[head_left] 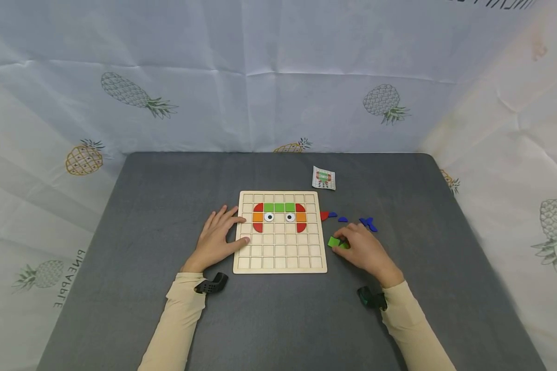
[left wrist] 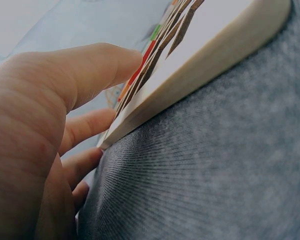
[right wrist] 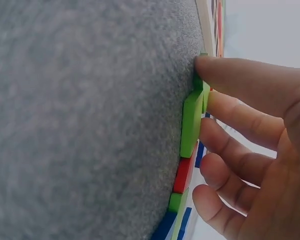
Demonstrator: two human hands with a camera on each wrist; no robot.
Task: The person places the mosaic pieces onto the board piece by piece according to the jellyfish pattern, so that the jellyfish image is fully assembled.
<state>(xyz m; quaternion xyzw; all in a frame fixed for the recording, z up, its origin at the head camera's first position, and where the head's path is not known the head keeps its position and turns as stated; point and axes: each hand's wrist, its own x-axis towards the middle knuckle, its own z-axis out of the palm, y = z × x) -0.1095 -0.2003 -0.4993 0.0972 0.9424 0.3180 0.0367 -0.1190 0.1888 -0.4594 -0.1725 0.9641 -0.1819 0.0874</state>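
Note:
A wooden grid board [head_left: 280,264] lies on the dark table, with red, orange and green tiles [head_left: 279,207] and two round eye pieces [head_left: 269,217] in its upper rows. At its left edge rests my left hand [head_left: 217,239], fingers spread, with the thumb [left wrist: 110,62] over the rim. My right hand [head_left: 363,251] pinches a green square tile [head_left: 333,241] between thumb and forefinger, just right of the board. Another green tile [right wrist: 191,122] lies beneath those fingers, partly hidden in the head view.
Behind the board lies a small pattern card [head_left: 324,178]. To the board's right are a red piece [head_left: 324,215], blue half-round pieces [head_left: 342,219] and a cluster of blue pieces [head_left: 369,223]. A pineapple-print cloth [head_left: 269,103] hangs behind the table.

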